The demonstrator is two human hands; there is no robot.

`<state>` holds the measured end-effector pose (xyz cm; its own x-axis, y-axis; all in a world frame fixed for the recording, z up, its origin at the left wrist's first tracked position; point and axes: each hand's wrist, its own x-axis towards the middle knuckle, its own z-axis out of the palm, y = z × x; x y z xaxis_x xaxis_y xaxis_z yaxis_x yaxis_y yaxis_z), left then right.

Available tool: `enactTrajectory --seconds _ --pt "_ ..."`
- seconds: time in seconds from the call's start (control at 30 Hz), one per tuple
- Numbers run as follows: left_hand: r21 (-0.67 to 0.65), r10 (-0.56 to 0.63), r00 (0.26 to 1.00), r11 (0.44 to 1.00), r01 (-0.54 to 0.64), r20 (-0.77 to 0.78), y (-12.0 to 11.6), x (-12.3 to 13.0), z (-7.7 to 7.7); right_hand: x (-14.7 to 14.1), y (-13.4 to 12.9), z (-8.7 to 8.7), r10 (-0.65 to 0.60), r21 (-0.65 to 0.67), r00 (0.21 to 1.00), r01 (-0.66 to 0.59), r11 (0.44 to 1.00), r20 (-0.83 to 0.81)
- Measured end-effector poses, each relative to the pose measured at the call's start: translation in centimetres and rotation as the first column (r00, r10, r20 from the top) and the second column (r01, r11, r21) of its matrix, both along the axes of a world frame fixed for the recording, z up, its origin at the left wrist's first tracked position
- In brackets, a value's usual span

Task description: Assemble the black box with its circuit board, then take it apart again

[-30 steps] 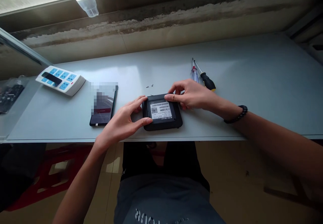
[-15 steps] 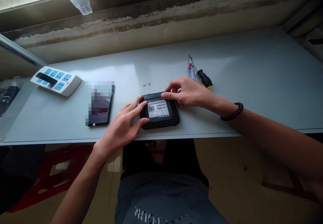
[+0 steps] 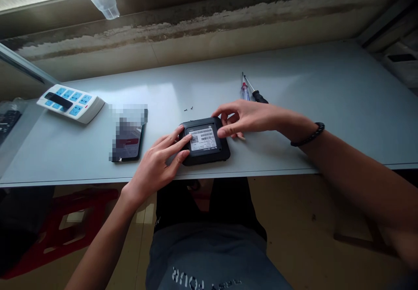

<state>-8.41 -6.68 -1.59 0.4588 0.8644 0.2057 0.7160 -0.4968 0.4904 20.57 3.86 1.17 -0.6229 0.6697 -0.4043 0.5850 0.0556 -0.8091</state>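
A flat black electronic box (image 3: 205, 156) lies near the front edge of the table, its white label (image 3: 203, 139) with a QR code and barcodes facing up. My left hand (image 3: 160, 157) grips its left side, fingers on top and thumb at the lower left. At the far right corner is my right hand (image 3: 248, 116), thumb on the top face beside the label and index finger curled at the back edge. Its other fingers are bent beside the box. Two small screws (image 3: 191, 107) lie just behind the box.
Behind my right hand lie a clear-handled screwdriver (image 3: 244, 92) and a black-handled one (image 3: 259, 96), partly hidden. To the left are a partly blurred phone (image 3: 130, 146) and a white power strip (image 3: 88, 111) with a black object (image 3: 58, 100) on it. A plastic cup (image 3: 103, 1) hangs by the window.
My right thumb has slid from the box's back strip toward the label's right side, and the right wrist has shifted slightly right. My left hand keeps its hold.
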Motion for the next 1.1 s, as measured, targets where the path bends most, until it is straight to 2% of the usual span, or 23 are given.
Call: enactTrajectory --seconds 0.1,0.23,0.57,0.87,1.1 --pt "-0.002 -0.002 1.000 1.000 0.002 0.004 -0.2 0.0 -0.1 0.6 0.0 0.7 0.156 0.055 0.984 -0.161 0.985 0.087" --pt "0.004 -0.013 1.000 1.000 0.013 -0.001 -0.2 -0.1 -0.1 0.2 -0.6 1.0 0.237 0.147 0.962 -0.256 0.955 0.137" --pt "0.063 -0.030 1.000 0.998 0.030 -0.009 -0.4 0.0 -0.4 -0.3 -1.1 0.6 0.216 0.202 0.963 -0.247 0.948 0.164" --pt "0.054 -0.055 0.998 0.997 0.056 -0.021 0.0 -0.2 -0.3 -0.2 -1.2 0.5 0.223 0.194 0.969 -0.241 0.951 0.109" --pt "0.103 -0.050 0.998 0.993 0.054 -0.036 -0.3 -0.2 -0.7 -0.4 -1.1 0.3 0.214 0.176 0.972 -0.229 0.957 0.102"
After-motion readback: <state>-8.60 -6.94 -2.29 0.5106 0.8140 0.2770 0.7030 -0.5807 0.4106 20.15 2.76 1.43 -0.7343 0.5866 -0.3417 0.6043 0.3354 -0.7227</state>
